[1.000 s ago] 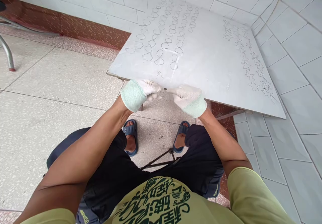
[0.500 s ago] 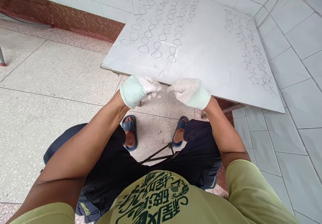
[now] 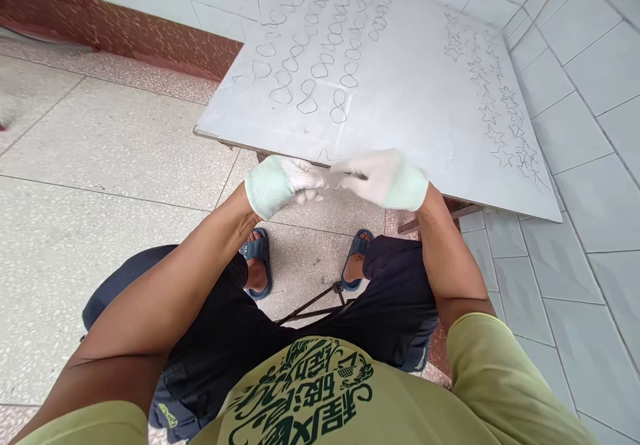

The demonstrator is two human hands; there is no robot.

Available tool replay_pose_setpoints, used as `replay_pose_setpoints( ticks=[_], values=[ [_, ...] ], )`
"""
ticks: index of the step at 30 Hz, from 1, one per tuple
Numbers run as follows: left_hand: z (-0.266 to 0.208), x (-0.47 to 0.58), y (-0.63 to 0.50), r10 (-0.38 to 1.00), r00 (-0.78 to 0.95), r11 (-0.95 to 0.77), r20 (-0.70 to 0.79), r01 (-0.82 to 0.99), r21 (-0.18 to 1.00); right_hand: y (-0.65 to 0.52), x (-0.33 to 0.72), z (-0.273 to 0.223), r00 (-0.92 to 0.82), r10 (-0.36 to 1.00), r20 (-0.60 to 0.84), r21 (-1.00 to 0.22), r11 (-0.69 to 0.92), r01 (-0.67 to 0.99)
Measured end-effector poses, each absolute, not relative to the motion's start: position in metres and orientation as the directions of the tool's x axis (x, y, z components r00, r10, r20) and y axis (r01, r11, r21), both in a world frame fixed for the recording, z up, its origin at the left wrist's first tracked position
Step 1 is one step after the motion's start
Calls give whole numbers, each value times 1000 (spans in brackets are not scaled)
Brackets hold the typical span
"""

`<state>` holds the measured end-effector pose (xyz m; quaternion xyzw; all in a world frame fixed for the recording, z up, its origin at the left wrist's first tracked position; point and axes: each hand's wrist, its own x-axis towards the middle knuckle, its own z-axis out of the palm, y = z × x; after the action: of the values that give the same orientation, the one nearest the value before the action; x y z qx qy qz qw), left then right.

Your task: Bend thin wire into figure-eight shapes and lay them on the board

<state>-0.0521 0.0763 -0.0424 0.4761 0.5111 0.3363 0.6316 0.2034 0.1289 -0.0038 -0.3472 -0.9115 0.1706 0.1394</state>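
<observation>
My left hand (image 3: pixel 305 179), in a white glove with a pale green cuff, is closed in a pinch on a thin wire (image 3: pixel 338 185). A curved bit of that wire shows between the hands. My right hand (image 3: pixel 373 177), gloved alike and somewhat smeared by motion, has its fingertips closed around the wire's other side; a dark gap shows between thumb and fingers. Just beyond the fingertips a small bent wire end (image 3: pixel 324 154) stands out against the board; I cannot tell whether it belongs to the held piece. Both hands are at the board's near edge.
A white board (image 3: pixel 410 111) forms the work surface. Rows of figure-eight wire shapes (image 3: pixel 339 106) lie on its left half, star-shaped wires (image 3: pixel 503 158) along its right. Tiled walls (image 3: pixel 570 98) border it. Below are my sandals (image 3: pixel 257 261) and a dark metal frame (image 3: pixel 320 305).
My right hand has shifted slightly right and turned, with a gap opening between its thumb and fingers. My left hand has moved slightly right. The curved wire now shows between them.
</observation>
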Motion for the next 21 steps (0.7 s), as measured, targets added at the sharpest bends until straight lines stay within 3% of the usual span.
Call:
replay_pose_setpoints(
  ticks=[4, 7, 12, 21],
  values=[
    [-32, -55, 73, 933, 207, 299, -294, 7, 954, 125, 209, 15, -541, 786, 301, -490, 614, 619],
    [-29, -57, 74, 945, 180, 273, -273, 24, 962, 122, 205, 14, -566, 754, 334, -386, 657, 648],
    [-31, -60, 78, 956, 157, 231, -247, 115, 966, 115, 185, 1, -690, 687, 229, -158, 725, 670],
    [-35, -63, 77, 961, 188, 181, -203, 128, 975, 127, 189, -23, -805, 541, 244, -40, 835, 549]
  ],
)
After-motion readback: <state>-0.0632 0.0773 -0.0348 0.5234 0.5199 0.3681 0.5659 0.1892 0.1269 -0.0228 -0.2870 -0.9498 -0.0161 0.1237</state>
